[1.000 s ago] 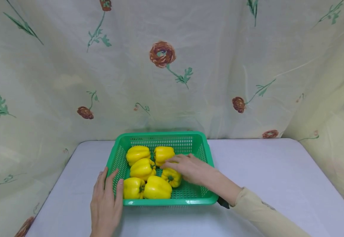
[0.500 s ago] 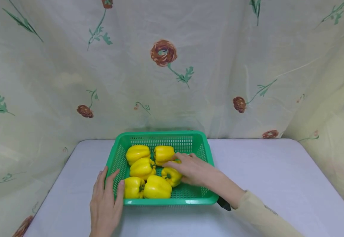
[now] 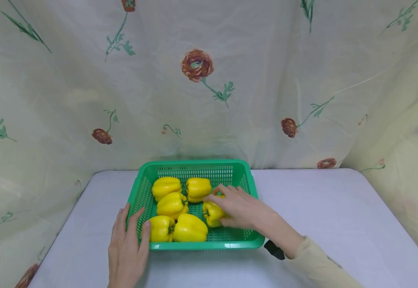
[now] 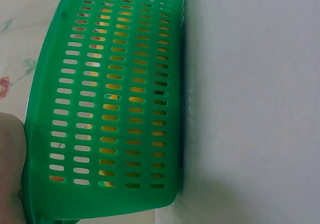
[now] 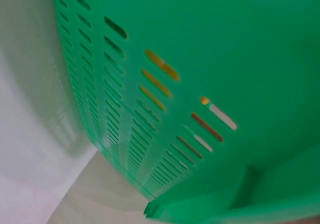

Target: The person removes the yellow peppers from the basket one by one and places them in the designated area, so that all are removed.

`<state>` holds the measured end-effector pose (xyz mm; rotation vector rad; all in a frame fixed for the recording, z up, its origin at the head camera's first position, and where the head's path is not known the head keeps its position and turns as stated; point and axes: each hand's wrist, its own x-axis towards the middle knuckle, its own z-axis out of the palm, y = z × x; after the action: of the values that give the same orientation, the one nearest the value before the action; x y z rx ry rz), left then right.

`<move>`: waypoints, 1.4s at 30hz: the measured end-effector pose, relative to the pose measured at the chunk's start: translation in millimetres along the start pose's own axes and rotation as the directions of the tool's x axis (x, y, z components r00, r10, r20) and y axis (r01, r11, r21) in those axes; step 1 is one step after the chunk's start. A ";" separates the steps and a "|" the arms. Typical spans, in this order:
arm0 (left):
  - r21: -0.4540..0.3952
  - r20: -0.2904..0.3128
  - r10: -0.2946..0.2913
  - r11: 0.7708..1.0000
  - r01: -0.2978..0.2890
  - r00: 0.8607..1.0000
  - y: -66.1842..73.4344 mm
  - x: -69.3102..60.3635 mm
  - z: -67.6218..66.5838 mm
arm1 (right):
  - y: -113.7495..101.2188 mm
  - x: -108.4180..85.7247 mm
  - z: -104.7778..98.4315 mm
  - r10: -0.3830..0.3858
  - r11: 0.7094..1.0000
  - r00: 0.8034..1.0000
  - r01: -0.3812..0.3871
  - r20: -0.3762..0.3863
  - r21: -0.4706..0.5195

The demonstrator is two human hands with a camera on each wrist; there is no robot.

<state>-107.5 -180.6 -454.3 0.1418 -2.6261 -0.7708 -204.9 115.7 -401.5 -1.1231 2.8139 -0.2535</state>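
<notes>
A green plastic basket with slotted walls holds several yellow bell peppers. My right hand reaches over the basket's right side and holds the rightmost bell pepper, fingers over its top and thumb at its near side. That pepper stays low in the basket, its stem end facing left. My left hand rests on the basket's front left corner with fairly straight fingers. In the left wrist view, part of the left hand touches the rim. The right wrist view shows only the basket wall, hiding the fingers.
The basket stands on a table with a pale cloth, near the back edge. Behind and on both sides hangs a flower-patterned curtain. A black band sits at the right wrist, close to the basket's front right corner.
My right hand has closed in on the rightmost pepper and shifted it slightly right, turning its stem end further left. The left hand stays at the basket's corner.
</notes>
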 end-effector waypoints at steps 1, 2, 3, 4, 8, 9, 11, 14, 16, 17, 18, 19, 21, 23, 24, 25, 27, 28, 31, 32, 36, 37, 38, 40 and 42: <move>0.001 0.000 0.000 1.000 0.000 1.000 -0.2 -0.5 0.5 | 0.0 -1.0 0.0 0.002 1.000 1.000 -0.002 -0.002 -0.001; 0.000 -0.002 0.002 1.000 -0.002 1.000 -0.4 -1.0 0.9 | -0.3 -2.1 -0.4 0.002 1.000 1.000 -0.002 -0.007 -0.004; -0.001 -0.006 0.006 1.000 -0.006 1.000 -0.7 -1.3 1.2 | -0.5 -3.4 -1.2 0.005 1.000 1.000 -0.005 -0.012 -0.003; -0.005 -0.012 0.012 1.000 -0.012 1.000 -0.9 -1.6 1.6 | -0.6 -4.9 -2.1 0.008 1.000 1.000 -0.008 -0.020 0.000; -0.011 -0.032 0.029 1.000 -0.029 0.999 -1.2 -1.5 2.1 | -1.6 -11.7 -7.4 0.012 1.000 0.998 -0.011 -0.065 0.003; -0.011 -0.034 0.031 0.999 -0.031 0.999 -1.3 -1.5 2.1 | -1.5 -13.9 -8.8 0.013 1.000 0.997 -0.013 -0.076 0.006; -0.009 -0.032 0.030 0.999 -0.030 0.999 -1.3 -1.7 1.8 | -1.3 -18.5 -11.5 0.012 1.000 0.994 -0.012 -0.110 0.003; -0.011 -0.031 0.029 1.000 -0.029 0.999 -1.3 -1.9 1.6 | 1.4 -25.5 -16.2 0.012 1.000 0.985 -0.014 -0.171 -0.011; -0.011 -0.033 0.029 0.999 -0.030 0.999 -1.0 -1.8 1.7 | 3.1 -29.9 -20.4 0.024 0.999 0.978 -0.030 -0.206 -0.023; -0.010 -0.034 0.030 0.999 -0.030 0.999 -0.9 -1.7 1.8 | 3.9 -31.9 -22.6 0.032 0.999 0.975 -0.038 -0.221 -0.026; -0.012 -0.040 0.032 0.999 -0.033 0.999 -0.9 -1.8 1.9 | 4.6 -34.0 -24.8 0.040 0.998 0.972 -0.048 -0.231 -0.030; -0.010 -0.043 0.033 0.999 -0.034 0.999 -0.8 -1.8 2.0 | 5.1 -36.0 -27.0 0.050 0.998 0.970 -0.058 -0.237 -0.029; -0.009 -0.050 0.036 0.999 -0.037 0.998 -0.7 -2.2 2.2 | 5.4 -40.2 -30.7 0.067 0.997 0.966 -0.076 -0.248 -0.028; -0.007 -0.053 0.037 0.999 -0.038 0.998 -0.7 -2.8 2.4 | 6.2 -43.8 -32.9 0.072 0.996 0.962 -0.083 -0.262 -0.029; -0.006 -0.053 0.037 0.999 -0.037 0.998 -0.7 -3.0 2.5 | 6.7 -45.3 -33.6 0.073 0.996 0.960 -0.084 -0.269 -0.030; -0.004 -0.052 0.036 0.999 -0.037 0.998 -0.6 -3.3 2.5 | 7.1 -46.7 -34.2 0.073 0.996 0.958 -0.083 -0.277 -0.025; -0.005 -0.049 0.034 0.999 -0.034 0.998 -0.3 -3.9 2.6 | 7.8 -49.1 -34.7 0.067 0.997 0.953 -0.075 -0.294 -0.019; -0.005 -0.048 0.032 0.999 -0.032 0.998 -0.4 -4.1 2.5 | 8.1 -49.7 -34.9 0.062 0.997 0.952 -0.069 -0.301 -0.015; -0.006 -0.048 0.026 1.000 -0.027 0.998 -0.6 -4.7 2.7 | 9.2 -51.4 -35.8 0.045 0.998 0.946 -0.053 -0.322 -0.017; -0.007 -0.049 0.026 1.000 -0.026 0.998 -0.6 -4.9 2.8 | 9.7 -52.1 -36.3 0.040 0.998 0.943 -0.050 -0.329 -0.023; -0.012 -0.050 0.028 1.000 -0.029 0.998 -1.0 -5.0 3.3 | 12.7 -55.6 -40.6 0.055 0.997 0.933 -0.070 -0.355 -0.028; -0.014 -0.051 0.030 0.999 -0.031 0.998 -1.0 -4.9 3.4 | 13.7 -56.7 -41.9 0.068 0.996 0.931 -0.082 -0.358 -0.022; -0.016 -0.053 0.032 0.999 -0.033 0.998 -1.0 -4.6 3.3 | 14.8 -57.7 -43.2 0.083 0.995 0.930 -0.095 -0.358 -0.017; -0.020 -0.055 0.033 0.999 -0.034 0.998 -0.7 -3.9 2.7 | 16.9 -59.8 -45.7 0.118 0.992 0.927 -0.128 -0.356 -0.004; -0.024 -0.048 0.026 0.999 -0.027 0.998 0.1 -2.7 1.3 | 19.3 -62.0 -47.9 0.146 0.988 0.923 -0.155 -0.356 0.002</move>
<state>-105.5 -179.3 -456.2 0.1168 -2.5673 -0.7807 -180.5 177.8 -356.1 -0.9387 3.2090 -0.4499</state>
